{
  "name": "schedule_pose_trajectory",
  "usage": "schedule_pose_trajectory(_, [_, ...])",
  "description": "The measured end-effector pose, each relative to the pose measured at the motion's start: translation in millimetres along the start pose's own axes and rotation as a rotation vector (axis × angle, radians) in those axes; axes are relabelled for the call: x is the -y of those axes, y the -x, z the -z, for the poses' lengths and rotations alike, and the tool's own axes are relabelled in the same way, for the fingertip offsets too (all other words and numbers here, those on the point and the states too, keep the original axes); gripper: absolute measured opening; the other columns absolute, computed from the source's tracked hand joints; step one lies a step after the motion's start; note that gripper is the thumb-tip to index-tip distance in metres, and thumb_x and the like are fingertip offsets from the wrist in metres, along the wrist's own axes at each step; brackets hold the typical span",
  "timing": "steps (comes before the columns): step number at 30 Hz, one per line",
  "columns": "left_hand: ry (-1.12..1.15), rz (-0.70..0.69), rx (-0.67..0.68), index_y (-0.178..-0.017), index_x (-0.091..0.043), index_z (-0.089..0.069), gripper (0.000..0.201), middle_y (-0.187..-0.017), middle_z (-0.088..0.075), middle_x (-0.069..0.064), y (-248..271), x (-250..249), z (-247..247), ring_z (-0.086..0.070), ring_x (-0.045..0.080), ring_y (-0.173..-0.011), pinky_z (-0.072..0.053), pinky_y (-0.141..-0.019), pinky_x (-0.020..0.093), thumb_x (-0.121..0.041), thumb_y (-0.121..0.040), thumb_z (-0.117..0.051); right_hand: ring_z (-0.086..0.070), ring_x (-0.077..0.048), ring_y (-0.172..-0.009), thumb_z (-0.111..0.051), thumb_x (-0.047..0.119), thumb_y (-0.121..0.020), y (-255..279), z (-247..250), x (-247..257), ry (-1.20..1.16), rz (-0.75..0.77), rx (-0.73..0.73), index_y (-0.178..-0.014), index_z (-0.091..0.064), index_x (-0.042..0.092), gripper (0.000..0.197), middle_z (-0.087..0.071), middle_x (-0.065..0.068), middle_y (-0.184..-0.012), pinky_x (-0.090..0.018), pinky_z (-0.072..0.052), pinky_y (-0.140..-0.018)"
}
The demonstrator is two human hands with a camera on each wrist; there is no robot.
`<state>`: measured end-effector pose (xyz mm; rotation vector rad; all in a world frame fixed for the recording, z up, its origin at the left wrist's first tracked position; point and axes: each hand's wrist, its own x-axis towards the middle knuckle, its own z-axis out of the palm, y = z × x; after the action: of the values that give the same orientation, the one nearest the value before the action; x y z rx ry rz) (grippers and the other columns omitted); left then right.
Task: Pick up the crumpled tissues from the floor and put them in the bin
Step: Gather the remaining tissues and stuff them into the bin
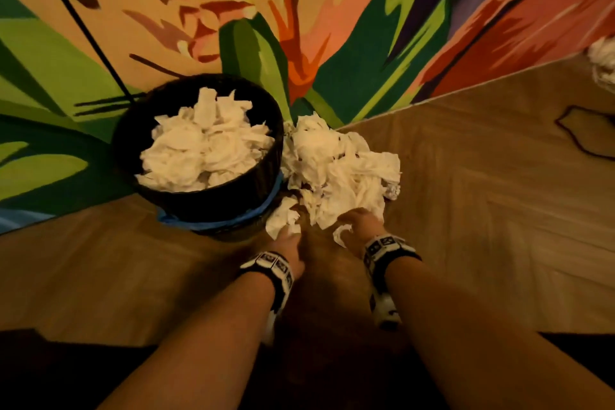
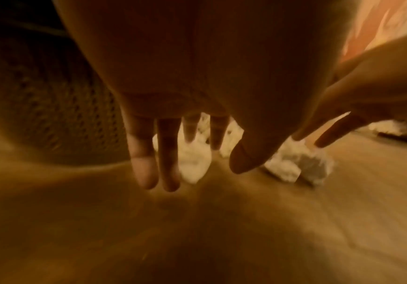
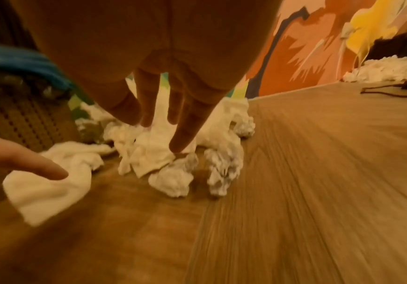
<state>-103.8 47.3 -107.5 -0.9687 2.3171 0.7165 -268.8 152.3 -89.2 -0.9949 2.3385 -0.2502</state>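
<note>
While the black bin stands heaped with white tissues, a loose tissue lies just right of its base, under the left hand, fingers straight and spread. Further right of the bin, the right hand touches the floor pile with spread fingers.

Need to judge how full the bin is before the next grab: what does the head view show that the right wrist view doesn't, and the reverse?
Only the head view shows the bin from above, with tissues heaped about to its rim, and both wrist bands. Only the right wrist view shows the right hand with straight fingers touching the tissue pile, none gripped, and the bin's mesh side. Both show the pile on the wooden floor beside the bin, the left hand and the painted wall.
</note>
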Motion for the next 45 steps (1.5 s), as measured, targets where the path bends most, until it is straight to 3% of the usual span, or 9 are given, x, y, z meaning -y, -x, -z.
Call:
schedule_pose_trajectory(4, [0.065,0.083,0.060,-0.154,-0.036,-0.001,0.086,-0.162,0.011,-0.005,-9,22,-29,-0.039,0.034,-0.136,-0.044,-0.104,0.048,-0.020,-0.092,-0.059,-0.037,-0.029,-0.138,-0.055,0.024,-0.090,-3,-34,-4,0.029,-0.036,0.150,-0.144,-0.039,0.034,0.058,-0.018,0.000,-0.159,-0.041,-0.033,-0.110])
schedule_pose_trajectory(8, [0.071,0.124,-0.129,-0.154,-0.030,-0.003,0.077,-0.155,-0.024,0.004,-12,19,-34,-0.052,0.033,-0.121,-0.049,-0.093,0.045,-0.020,-0.094,-0.051,-0.048,-0.036,-0.125,-0.061,0.028,-0.089,-4,-60,-5,0.071,-0.090,0.192,-0.144,-0.037,0.027,0.060,-0.016,-0.005,-0.154,-0.044,-0.044,-0.104])
schedule_pose_trajectory(18, [0.056,0.131,-0.242,-0.112,-0.019,-0.059,0.025,-0.136,-0.039,-0.001,-9,32,-46,-0.054,0.024,-0.110,-0.051,-0.089,0.038,-0.032,-0.093,-0.052,-0.056,-0.033,-0.113,-0.064,0.024,-0.088,4,-75,-7,-0.044,-0.264,0.163,-0.123,-0.051,0.013,0.039,-0.010,-0.016,-0.154,-0.035,-0.048,-0.095])
schedule_pose_trajectory(21, [0.142,0.134,-0.296,-0.091,-0.018,-0.050,0.006,-0.105,-0.061,0.008,-7,26,-42,-0.060,0.027,-0.090,-0.053,-0.073,0.037,-0.024,-0.091,-0.048,-0.058,-0.023,-0.092,-0.060,0.021,-0.085,13,-76,-14,-0.129,-0.176,0.102,-0.089,-0.054,0.019,0.007,-0.044,-0.010,-0.126,-0.038,-0.053,-0.087])
schedule_pose_trajectory(26, [0.461,0.183,-0.427,-0.089,-0.028,-0.036,0.013,-0.079,-0.057,0.005,-11,16,-28,-0.055,0.018,-0.062,-0.039,-0.046,0.026,-0.024,-0.091,-0.048,-0.059,-0.011,-0.074,-0.058,0.016,-0.080,14,-63,-15,-0.346,-0.169,-0.171,-0.079,-0.045,0.030,0.019,-0.056,0.011,-0.079,-0.025,-0.049,-0.060])
schedule_pose_trajectory(28, [0.502,0.120,-0.439,-0.109,-0.032,-0.035,0.029,-0.096,-0.060,0.010,-15,10,-23,-0.059,0.020,-0.073,-0.046,-0.053,0.030,-0.028,-0.088,-0.054,-0.059,-0.016,-0.085,-0.058,0.012,-0.079,9,-52,-16,-0.352,-0.193,-0.330,-0.084,-0.049,0.033,0.023,-0.051,0.017,-0.081,-0.028,-0.049,-0.069])
schedule_pose_trajectory(30, [0.408,0.078,-0.390,-0.138,-0.039,-0.023,0.063,-0.132,-0.045,0.016,-23,5,-21,-0.053,0.033,-0.112,-0.052,-0.085,0.044,-0.026,-0.086,-0.057,-0.050,-0.026,-0.111,-0.058,0.008,-0.076,3,-41,-21,-0.197,-0.200,-0.384,-0.101,-0.060,0.028,0.032,-0.058,0.008,-0.102,-0.041,-0.046,-0.090])
schedule_pose_trajectory(35, [0.189,0.200,-0.201,-0.147,-0.053,0.003,0.083,-0.150,-0.015,0.015,-40,-4,-31,-0.032,0.040,-0.131,-0.041,-0.101,0.053,-0.037,-0.091,-0.055,-0.009,-0.032,-0.144,-0.067,0.010,-0.080,3,-48,-38,-0.013,-0.246,-0.059,-0.131,-0.051,0.041,0.062,-0.014,0.005,-0.158,-0.059,-0.021,-0.111])
schedule_pose_trajectory(45, [0.220,0.214,-0.181,-0.120,-0.029,-0.036,0.032,-0.133,-0.037,0.017,-36,-3,-37,-0.053,0.039,-0.110,-0.051,-0.087,0.047,-0.026,-0.095,-0.055,-0.052,-0.022,-0.102,-0.061,0.014,-0.085,19,-70,-55,-0.178,-0.304,0.160,-0.117,-0.057,0.025,0.034,-0.047,-0.004,-0.122,-0.032,-0.048,-0.084])
